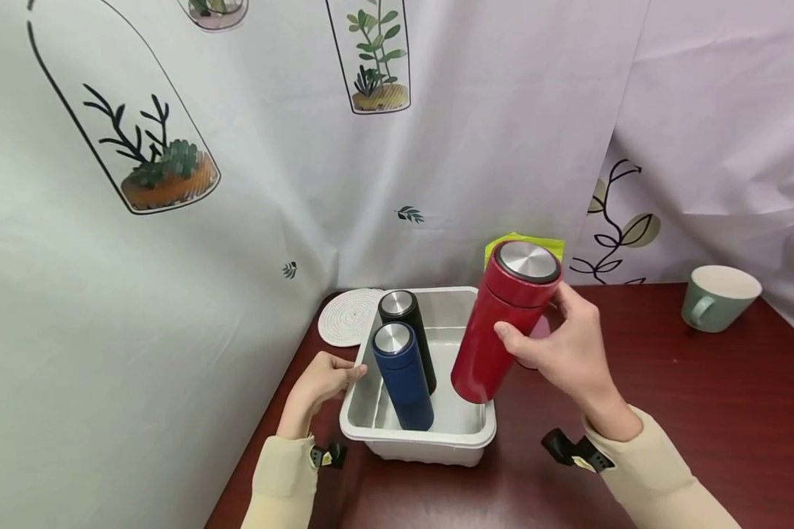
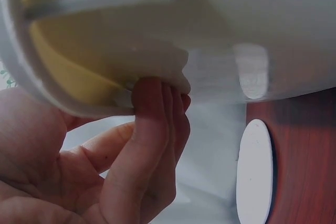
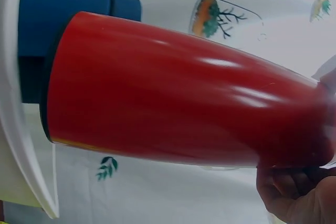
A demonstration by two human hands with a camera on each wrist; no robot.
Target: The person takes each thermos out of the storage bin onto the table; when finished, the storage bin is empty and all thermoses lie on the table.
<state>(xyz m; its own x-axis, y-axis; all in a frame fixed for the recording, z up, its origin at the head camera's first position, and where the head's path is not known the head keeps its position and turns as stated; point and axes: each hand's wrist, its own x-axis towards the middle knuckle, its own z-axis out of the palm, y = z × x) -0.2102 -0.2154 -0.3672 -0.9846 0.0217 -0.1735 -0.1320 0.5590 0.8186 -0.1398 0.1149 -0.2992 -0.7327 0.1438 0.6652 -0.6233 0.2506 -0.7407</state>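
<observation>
My right hand (image 1: 572, 349) grips a red thermos bottle (image 1: 499, 327) near its upper part, thumb in front and fingers behind. The bottle is tilted, with its steel-topped lid up and its base over the right side of a white plastic bin (image 1: 430, 438). In the right wrist view the red thermos (image 3: 173, 93) fills the middle. With my left hand (image 1: 324, 378) I hold the bin's left rim, thumb on top; the fingers (image 2: 149, 129) curl beneath it in the left wrist view. Inside the bin stand a blue thermos (image 1: 403, 382) and a black thermos (image 1: 420, 330) behind it.
A round white woven mat (image 1: 347, 319) lies behind the bin's left corner. A green mug (image 1: 720, 297) stands at the back right of the dark red table (image 1: 688, 411). Something yellow-green (image 1: 556, 246) shows behind the red thermos, before a patterned white curtain (image 1: 490, 147).
</observation>
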